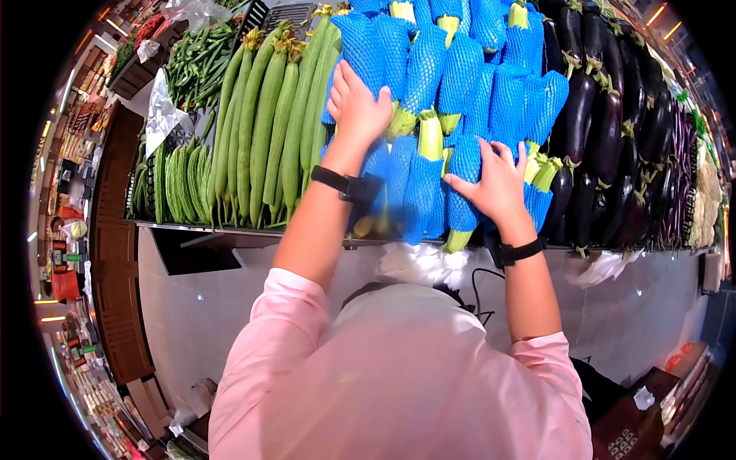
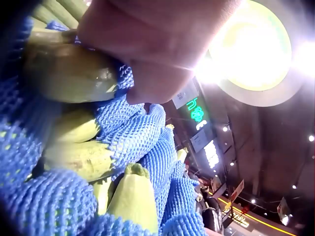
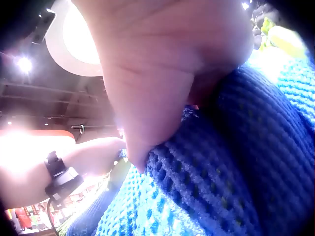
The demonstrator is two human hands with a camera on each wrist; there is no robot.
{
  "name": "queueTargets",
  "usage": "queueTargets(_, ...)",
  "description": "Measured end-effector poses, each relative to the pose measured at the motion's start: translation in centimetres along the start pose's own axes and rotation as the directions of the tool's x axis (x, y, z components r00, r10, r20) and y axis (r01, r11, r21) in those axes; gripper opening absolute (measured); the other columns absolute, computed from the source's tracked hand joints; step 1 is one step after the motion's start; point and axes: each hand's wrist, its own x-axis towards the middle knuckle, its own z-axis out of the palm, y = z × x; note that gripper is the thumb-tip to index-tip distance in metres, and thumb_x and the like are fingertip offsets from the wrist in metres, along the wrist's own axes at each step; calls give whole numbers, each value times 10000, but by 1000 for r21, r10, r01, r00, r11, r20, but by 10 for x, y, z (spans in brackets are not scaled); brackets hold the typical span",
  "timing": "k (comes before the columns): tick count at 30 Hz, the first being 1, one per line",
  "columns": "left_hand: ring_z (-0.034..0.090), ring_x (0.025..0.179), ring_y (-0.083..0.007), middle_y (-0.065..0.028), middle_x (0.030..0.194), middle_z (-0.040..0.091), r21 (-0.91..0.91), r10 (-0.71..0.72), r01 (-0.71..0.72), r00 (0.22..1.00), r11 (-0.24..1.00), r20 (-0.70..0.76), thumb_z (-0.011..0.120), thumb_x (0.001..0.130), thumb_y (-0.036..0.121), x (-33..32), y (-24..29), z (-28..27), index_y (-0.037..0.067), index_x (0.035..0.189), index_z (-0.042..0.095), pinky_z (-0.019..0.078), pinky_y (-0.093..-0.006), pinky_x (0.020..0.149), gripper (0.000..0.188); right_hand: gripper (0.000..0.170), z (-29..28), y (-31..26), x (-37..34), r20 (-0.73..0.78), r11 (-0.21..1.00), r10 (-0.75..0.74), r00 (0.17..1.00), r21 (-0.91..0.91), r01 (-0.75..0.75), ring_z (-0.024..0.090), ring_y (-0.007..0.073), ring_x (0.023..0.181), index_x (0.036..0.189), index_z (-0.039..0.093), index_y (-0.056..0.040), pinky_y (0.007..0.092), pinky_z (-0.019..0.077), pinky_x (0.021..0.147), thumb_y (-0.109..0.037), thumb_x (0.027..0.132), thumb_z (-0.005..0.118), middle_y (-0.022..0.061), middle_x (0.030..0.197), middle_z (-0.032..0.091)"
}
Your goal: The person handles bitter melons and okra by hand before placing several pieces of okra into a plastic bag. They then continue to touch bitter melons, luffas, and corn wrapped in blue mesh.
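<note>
Zucchini in blue foam nets [image 1: 425,69] lie in rows at the display's middle. Over the leftmost ones rests the left hand [image 1: 359,111], fingers extended, thumb apart, at the lower end of a netted zucchini [image 1: 358,50]. The right hand [image 1: 500,184] holds a netted zucchini [image 1: 462,172] at the front, its thumb on the left side and fingers over the right. In the left wrist view, the left hand [image 2: 142,44] touches blue netting beside pale green ends. The right hand's thumb [image 3: 147,113] presses netting in the right wrist view; its fingertips are hidden there.
Long green gourds [image 1: 268,115] lie left of the netted zucchini, with bitter gourds [image 1: 188,180] beyond. Eggplants [image 1: 606,115] fill the right side, then cauliflower [image 1: 705,192]. White plastic [image 1: 425,264] hangs below the front edge. A plastic bag [image 1: 163,115] lies upper left.
</note>
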Motion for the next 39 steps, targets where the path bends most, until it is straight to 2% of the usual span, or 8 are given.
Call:
queueTargets(4,327,1484,-467,-311,1601,334,-6,166,-166,984,986,-64,738,881,332,-27,3,-35,-76,1589,242,246,-568,1221,955,907,-4,0,4,47,999,24,999,28,-25,589,333,1221,1348,609,22,608,164,1229,-565,699,849,176,1101,725)
queueTargets(7,379,1464,-456,-299,1586,373,-302,243,-204,965,931,98,740,911,260,-86,11,-51,-60,1594,246,282,-514,1229,901,913,-4,0,4,68,996,76,995,47,-80,603,332,1191,1370,595,-1,597,158,1233,-563,698,853,190,1082,700)
queueTargets(10,356,1473,-502,-347,1573,372,-417,273,-122,906,901,324,747,881,181,-147,24,-38,-109,1562,281,289,-502,1240,875,905,-2,-7,8,40,988,141,989,52,-143,614,322,1155,1390,571,-48,599,179,1219,-563,702,854,158,1016,715)
queueTargets(16,274,1515,-522,-366,1646,214,-323,332,-256,920,911,206,714,907,196,-205,7,21,-119,1589,191,243,-559,1248,915,810,16,-1,-5,-165,1000,12,986,13,-10,615,305,1148,1350,603,-1,593,242,1178,-530,771,807,130,1097,731)
queueTargets(25,268,1499,-553,-390,1643,188,-363,375,-294,910,884,176,656,966,246,-219,-2,24,-127,1589,170,224,-595,1236,873,881,26,3,-14,-221,998,-33,975,-63,20,567,308,1288,1473,498,34,581,207,1203,-534,845,740,143,1260,683)
queueTargets(29,247,1508,-550,-387,1651,165,-376,359,-266,911,888,203,683,943,174,-230,-8,24,-111,1599,141,216,-568,1245,898,977,30,4,-30,-148,999,-10,989,-45,4,369,356,1506,1571,345,50,600,119,1234,-565,895,689,201,1576,464)
queueTargets(33,210,1531,-542,-384,1652,168,-392,411,-306,885,868,218,690,920,101,-238,-25,27,-120,1596,155,197,-550,1263,889,1061,33,3,-60,-38,999,14,999,-51,-16,182,387,1596,1611,252,64,634,103,1244,-648,912,613,256,1707,203)
queueTargets(39,170,1559,-517,-374,1672,121,-497,524,-355,812,792,255,731,909,151,-230,-42,21,-114,1609,110,151,-558,1275,973,1135,27,12,-93,53,1000,-5,999,-24,7,148,407,1601,1626,183,57,612,25,1262,-694,893,613,258,1707,193)
